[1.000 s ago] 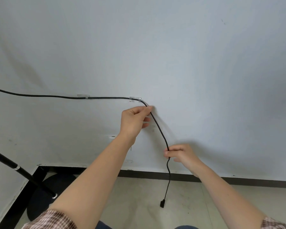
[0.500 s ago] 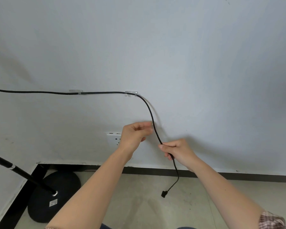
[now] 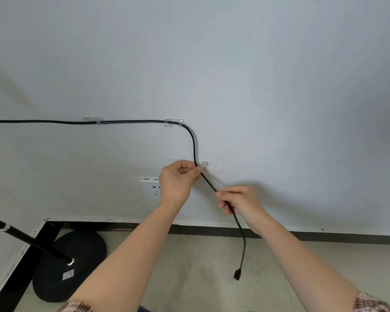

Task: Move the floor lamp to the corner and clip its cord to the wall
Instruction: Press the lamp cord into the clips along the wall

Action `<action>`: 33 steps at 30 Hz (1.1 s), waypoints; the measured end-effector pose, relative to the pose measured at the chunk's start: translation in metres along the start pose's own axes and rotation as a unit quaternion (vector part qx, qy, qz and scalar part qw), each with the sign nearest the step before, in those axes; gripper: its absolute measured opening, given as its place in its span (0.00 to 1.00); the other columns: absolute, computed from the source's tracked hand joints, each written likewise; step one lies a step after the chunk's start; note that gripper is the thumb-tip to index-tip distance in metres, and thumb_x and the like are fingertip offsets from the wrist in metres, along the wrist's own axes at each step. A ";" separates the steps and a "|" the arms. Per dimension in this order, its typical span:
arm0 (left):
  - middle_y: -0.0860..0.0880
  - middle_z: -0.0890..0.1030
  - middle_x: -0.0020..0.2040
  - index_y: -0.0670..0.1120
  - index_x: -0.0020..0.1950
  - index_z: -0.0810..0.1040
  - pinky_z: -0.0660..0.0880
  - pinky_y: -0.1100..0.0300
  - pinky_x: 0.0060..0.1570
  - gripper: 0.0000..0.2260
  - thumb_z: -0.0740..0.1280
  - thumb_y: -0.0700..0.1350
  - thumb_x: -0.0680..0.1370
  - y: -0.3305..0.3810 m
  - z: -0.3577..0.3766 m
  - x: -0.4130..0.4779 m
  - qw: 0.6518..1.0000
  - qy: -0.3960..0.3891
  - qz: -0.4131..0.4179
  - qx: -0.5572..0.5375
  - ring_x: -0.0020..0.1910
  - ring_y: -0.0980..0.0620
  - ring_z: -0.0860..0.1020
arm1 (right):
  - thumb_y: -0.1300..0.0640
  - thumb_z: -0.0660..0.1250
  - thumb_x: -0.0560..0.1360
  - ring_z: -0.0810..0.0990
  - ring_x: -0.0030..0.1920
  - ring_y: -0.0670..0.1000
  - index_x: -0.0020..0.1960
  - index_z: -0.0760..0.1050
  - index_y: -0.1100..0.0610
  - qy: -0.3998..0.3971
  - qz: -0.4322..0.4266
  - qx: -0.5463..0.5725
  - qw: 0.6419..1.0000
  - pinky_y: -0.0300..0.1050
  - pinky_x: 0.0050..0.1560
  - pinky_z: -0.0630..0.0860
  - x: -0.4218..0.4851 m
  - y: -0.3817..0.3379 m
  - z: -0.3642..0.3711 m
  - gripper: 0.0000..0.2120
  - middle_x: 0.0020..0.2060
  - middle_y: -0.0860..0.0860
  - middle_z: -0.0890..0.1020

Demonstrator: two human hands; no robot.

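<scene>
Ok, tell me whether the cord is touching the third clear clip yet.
Cannot tell. In the head view the cord passes right beside the clip, but the left hand blocks the meeting point.

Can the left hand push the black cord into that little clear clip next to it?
Probably yes. The left hand pinches the cord right beside the small clear clip, and nothing sits between them. The right hand holds the cord lower down.

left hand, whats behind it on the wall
A white wall socket shows left of the left hand, its right part covered. A clear clip shows by the fingertips, beside the cord.
</scene>
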State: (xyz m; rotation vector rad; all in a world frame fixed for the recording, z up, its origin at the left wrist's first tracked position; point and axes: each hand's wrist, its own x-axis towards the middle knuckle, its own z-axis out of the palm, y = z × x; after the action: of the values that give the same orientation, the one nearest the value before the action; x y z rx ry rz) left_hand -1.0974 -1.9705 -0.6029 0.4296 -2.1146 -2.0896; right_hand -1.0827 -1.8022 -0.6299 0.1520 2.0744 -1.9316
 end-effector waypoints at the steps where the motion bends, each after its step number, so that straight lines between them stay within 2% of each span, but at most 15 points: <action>1: 0.43 0.84 0.35 0.45 0.39 0.81 0.80 0.54 0.45 0.05 0.76 0.43 0.69 0.000 0.001 0.001 1.000 0.001 -0.004 -0.006 0.39 0.46 0.83 | 0.61 0.71 0.71 0.74 0.24 0.48 0.39 0.84 0.57 0.010 -0.003 0.008 1.000 0.40 0.28 0.72 0.000 0.000 -0.002 0.04 0.25 0.52 0.81; 5: 0.41 0.84 0.37 0.41 0.41 0.82 0.80 0.59 0.42 0.04 0.75 0.41 0.70 0.001 0.004 0.003 1.000 -0.004 -0.009 -0.022 0.38 0.47 0.83 | 0.61 0.72 0.72 0.73 0.24 0.46 0.38 0.85 0.55 0.049 -0.027 0.009 0.998 0.36 0.28 0.72 0.001 0.001 -0.004 0.05 0.24 0.49 0.80; 11: 0.44 0.84 0.37 0.44 0.44 0.83 0.79 0.66 0.38 0.02 0.71 0.39 0.73 -0.003 0.004 0.001 0.998 -0.021 -0.001 -0.055 0.37 0.52 0.82 | 0.61 0.71 0.73 0.72 0.23 0.43 0.38 0.84 0.53 0.099 -0.041 0.010 0.994 0.33 0.28 0.72 0.005 0.010 0.003 0.07 0.22 0.46 0.79; 14: 0.47 0.84 0.36 0.46 0.43 0.84 0.79 0.65 0.39 0.03 0.70 0.40 0.74 -0.004 0.004 0.002 0.999 -0.029 0.014 -0.040 0.36 0.54 0.81 | 0.60 0.71 0.73 0.73 0.22 0.43 0.40 0.84 0.55 0.118 -0.026 0.014 0.993 0.33 0.28 0.72 0.009 0.014 0.008 0.04 0.24 0.47 0.80; 23: 0.56 0.83 0.34 0.51 0.41 0.84 0.78 0.58 0.44 0.04 0.71 0.43 0.73 -0.004 0.003 0.003 0.995 -0.050 0.080 0.014 0.35 0.60 0.78 | 0.59 0.71 0.72 0.74 0.23 0.44 0.40 0.83 0.55 0.114 0.015 0.033 0.993 0.35 0.27 0.71 0.016 0.016 0.022 0.03 0.26 0.50 0.81; 28: 0.59 0.82 0.34 0.49 0.44 0.84 0.72 0.68 0.39 0.04 0.69 0.43 0.74 -0.005 -0.002 0.004 0.990 -0.081 0.109 0.030 0.35 0.62 0.77 | 0.58 0.73 0.71 0.78 0.24 0.47 0.42 0.83 0.58 0.104 0.040 0.037 0.993 0.37 0.28 0.75 0.023 0.012 0.028 0.03 0.29 0.53 0.80; 30: 0.60 0.83 0.35 0.51 0.45 0.84 0.72 0.71 0.38 0.06 0.68 0.43 0.75 -0.012 -0.010 0.004 0.991 -0.081 0.102 0.035 0.36 0.63 0.77 | 0.58 0.74 0.71 0.79 0.24 0.48 0.41 0.83 0.57 0.094 0.046 0.038 0.994 0.37 0.28 0.76 0.026 0.011 0.032 0.02 0.29 0.54 0.79; 33: 0.57 0.82 0.36 0.52 0.43 0.83 0.75 0.65 0.41 0.07 0.67 0.42 0.75 -0.036 -0.023 0.002 0.995 -0.043 0.040 0.075 0.37 0.60 0.78 | 0.58 0.74 0.71 0.76 0.25 0.50 0.39 0.82 0.57 0.083 0.059 0.051 0.994 0.39 0.29 0.78 0.030 0.011 0.035 0.03 0.28 0.54 0.78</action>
State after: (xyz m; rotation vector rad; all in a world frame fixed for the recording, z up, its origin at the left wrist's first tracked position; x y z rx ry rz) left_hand -1.0886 -1.9925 -0.6382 0.2713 -2.3066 -1.9465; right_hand -1.1029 -1.8393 -0.6513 0.4615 2.0165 -2.0142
